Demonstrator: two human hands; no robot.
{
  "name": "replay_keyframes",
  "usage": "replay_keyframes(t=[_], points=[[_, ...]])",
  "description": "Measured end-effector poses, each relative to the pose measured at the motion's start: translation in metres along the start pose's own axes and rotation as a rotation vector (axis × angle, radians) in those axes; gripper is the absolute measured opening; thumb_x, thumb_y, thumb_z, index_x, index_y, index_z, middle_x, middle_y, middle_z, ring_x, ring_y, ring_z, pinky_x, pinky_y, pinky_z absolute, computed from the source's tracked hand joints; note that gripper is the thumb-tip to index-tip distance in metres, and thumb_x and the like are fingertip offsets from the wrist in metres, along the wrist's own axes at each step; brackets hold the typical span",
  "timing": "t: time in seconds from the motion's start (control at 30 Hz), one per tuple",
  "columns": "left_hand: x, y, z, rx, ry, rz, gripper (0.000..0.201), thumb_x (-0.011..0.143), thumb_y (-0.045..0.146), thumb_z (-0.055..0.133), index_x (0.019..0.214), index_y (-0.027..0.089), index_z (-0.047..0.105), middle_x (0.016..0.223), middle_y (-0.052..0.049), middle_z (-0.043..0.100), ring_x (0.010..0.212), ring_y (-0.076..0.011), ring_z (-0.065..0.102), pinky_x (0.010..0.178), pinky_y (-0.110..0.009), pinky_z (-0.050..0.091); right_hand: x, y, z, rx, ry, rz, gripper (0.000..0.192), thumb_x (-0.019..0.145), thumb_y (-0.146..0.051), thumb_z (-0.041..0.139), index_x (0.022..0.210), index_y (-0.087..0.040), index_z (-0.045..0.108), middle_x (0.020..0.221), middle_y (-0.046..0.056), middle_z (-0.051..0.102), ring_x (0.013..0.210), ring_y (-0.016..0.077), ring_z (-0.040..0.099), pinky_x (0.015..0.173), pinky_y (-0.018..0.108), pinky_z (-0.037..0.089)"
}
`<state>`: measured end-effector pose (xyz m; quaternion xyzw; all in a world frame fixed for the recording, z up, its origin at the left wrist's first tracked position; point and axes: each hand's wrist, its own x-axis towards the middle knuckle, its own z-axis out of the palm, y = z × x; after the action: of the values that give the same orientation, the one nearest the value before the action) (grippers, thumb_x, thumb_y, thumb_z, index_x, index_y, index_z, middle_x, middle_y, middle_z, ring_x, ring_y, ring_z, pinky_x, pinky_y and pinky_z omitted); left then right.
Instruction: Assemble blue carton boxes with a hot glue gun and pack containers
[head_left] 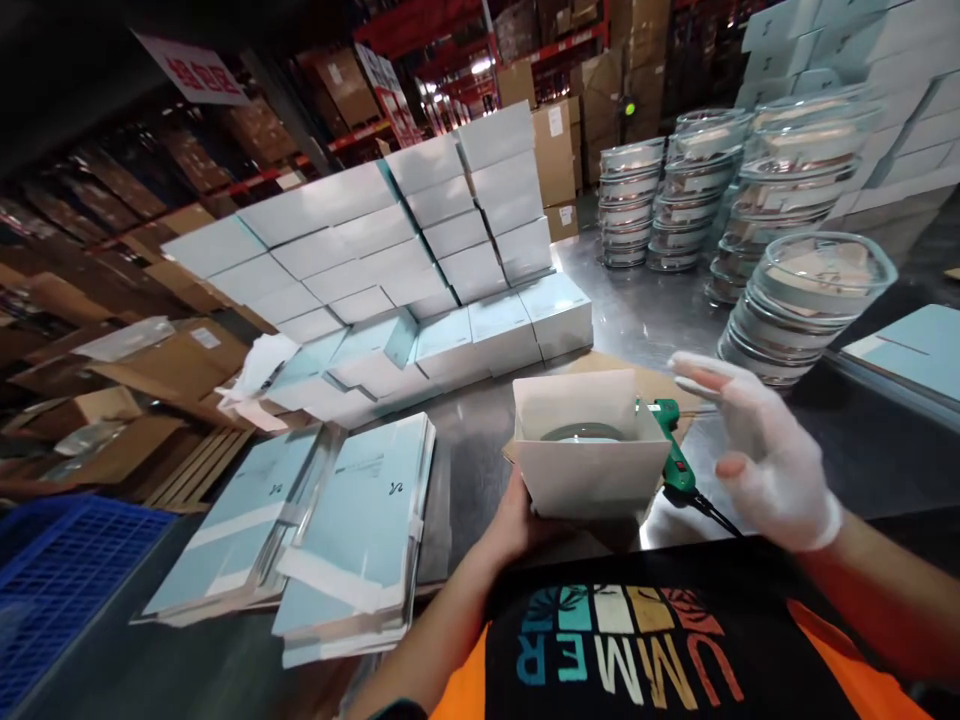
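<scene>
Resting in left hand (517, 520): box (589, 450)

Left hand (517, 520) mostly behind box (589, 470)

The bare left hand (517, 520) grips from below; the gloved right hand (757, 455) hovers open, fingers spread

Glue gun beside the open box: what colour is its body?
Green, with a black cord; the glue gun shows best in the head view, the only one.
</scene>
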<state>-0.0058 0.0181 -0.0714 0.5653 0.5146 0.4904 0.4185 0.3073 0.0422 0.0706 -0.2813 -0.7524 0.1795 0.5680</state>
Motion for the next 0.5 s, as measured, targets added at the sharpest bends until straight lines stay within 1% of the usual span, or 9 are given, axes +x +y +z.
replay_keyframes(t=[0.1, 0.17, 0.2, 0.27, 0.33, 0.4, 0.43, 0.47, 0.5], points=[[-0.002, 0.003, -0.004, 0.06, 0.06, 0.266, 0.096, 0.049, 0.052, 0.109, 0.132, 0.026, 0.068, 0.126, -0.013, 0.07, 0.119, -0.0427, 0.068, 0.103, -0.061, 0.059, -0.029, 0.013, 0.019, -0.018, -0.086, -0.026, 0.073, 0.1, -0.062, 0.069, 0.166, -0.037, 0.048, 0.174, 0.014, 0.044, 0.161, 0.0392, 0.044, 0.13, 0.061, 0.041], [-0.001, 0.018, -0.005, 0.04, 0.094, 0.423, 0.088, 0.061, 0.064, 0.102, 0.135, 0.028, 0.069, 0.136, -0.014, 0.066, 0.128, -0.0429, 0.064, 0.108, -0.059, 0.057, -0.036, 0.014, 0.033, 0.026, -0.151, -0.001, 0.072, 0.099, -0.063, 0.07, 0.163, -0.035, 0.052, 0.174, 0.014, 0.044, 0.162, 0.0393, 0.043, 0.13, 0.06, 0.041], [0.0, 0.027, -0.004, 0.038, 0.086, 0.487, 0.08, 0.067, 0.067, 0.097, 0.132, 0.028, 0.072, 0.136, -0.014, 0.066, 0.129, -0.0414, 0.064, 0.108, -0.057, 0.057, -0.035, 0.012, 0.04, 0.078, -0.179, 0.03, 0.069, 0.099, -0.068, 0.067, 0.158, -0.033, 0.059, 0.172, 0.014, 0.048, 0.159, 0.0393, 0.047, 0.128, 0.059, 0.044], [0.002, 0.048, 0.0, 0.05, 0.051, 0.603, 0.057, 0.081, 0.065, 0.088, 0.121, 0.025, 0.078, 0.121, -0.013, 0.07, 0.119, -0.036, 0.067, 0.101, -0.05, 0.059, -0.03, 0.006, 0.052, 0.196, -0.198, 0.147, 0.068, 0.098, -0.08, 0.056, 0.138, -0.029, 0.075, 0.157, 0.014, 0.063, 0.144, 0.0379, 0.063, 0.119, 0.053, 0.054], [0.002, 0.062, 0.006, 0.036, 0.081, 0.642, 0.048, 0.091, 0.064, 0.079, 0.116, 0.023, 0.079, 0.11, -0.012, 0.071, 0.107, -0.0307, 0.069, 0.092, -0.043, 0.059, -0.024, 0.0, 0.064, 0.238, -0.142, 0.322, 0.063, 0.099, -0.08, 0.054, 0.12, -0.026, 0.08, 0.135, 0.012, 0.076, 0.124, 0.0337, 0.074, 0.105, 0.047, 0.063], [0.002, 0.067, 0.011, -0.027, 0.205, 0.621, 0.058, 0.093, 0.07, 0.073, 0.129, 0.025, 0.072, 0.118, -0.012, 0.07, 0.109, -0.0295, 0.069, 0.091, -0.041, 0.058, -0.02, -0.004, 0.075, 0.159, -0.029, 0.462, 0.044, 0.101, -0.063, 0.062, 0.119, -0.025, 0.076, 0.122, 0.008, 0.08, 0.114, 0.03, 0.075, 0.102, 0.044, 0.063], [0.002, 0.067, 0.012, -0.045, 0.248, 0.622, 0.065, 0.092, 0.073, 0.073, 0.136, 0.026, 0.068, 0.127, -0.013, 0.068, 0.113, -0.0299, 0.069, 0.093, -0.041, 0.058, -0.019, -0.005, 0.08, 0.096, 0.029, 0.491, 0.036, 0.099, -0.052, 0.066, 0.123, -0.026, 0.074, 0.121, 0.007, 0.079, 0.115, 0.0291, 0.074, 0.105, 0.044, 0.061], [0.001, 0.064, 0.011, -0.037, 0.256, 0.645, 0.069, 0.089, 0.074, 0.076, 0.14, 0.028, 0.065, 0.132, -0.013, 0.066, 0.117, -0.0304, 0.068, 0.096, -0.042, 0.058, -0.019, -0.005, 0.083, 0.043, 0.077, 0.489, 0.035, 0.096, -0.043, 0.068, 0.127, -0.026, 0.071, 0.124, 0.006, 0.078, 0.118, 0.0285, 0.073, 0.109, 0.045, 0.059], [0.001, 0.062, 0.01, -0.006, 0.229, 0.682, 0.07, 0.086, 0.073, 0.08, 0.14, 0.03, 0.065, 0.134, -0.013, 0.065, 0.119, -0.0305, 0.068, 0.098, -0.042, 0.057, -0.019, -0.005, 0.084, 0.011, 0.113, 0.463, 0.038, 0.095, -0.037, 0.067, 0.131, -0.027, 0.068, 0.129, 0.006, 0.076, 0.121, 0.0279, 0.071, 0.111, 0.045, 0.057]])
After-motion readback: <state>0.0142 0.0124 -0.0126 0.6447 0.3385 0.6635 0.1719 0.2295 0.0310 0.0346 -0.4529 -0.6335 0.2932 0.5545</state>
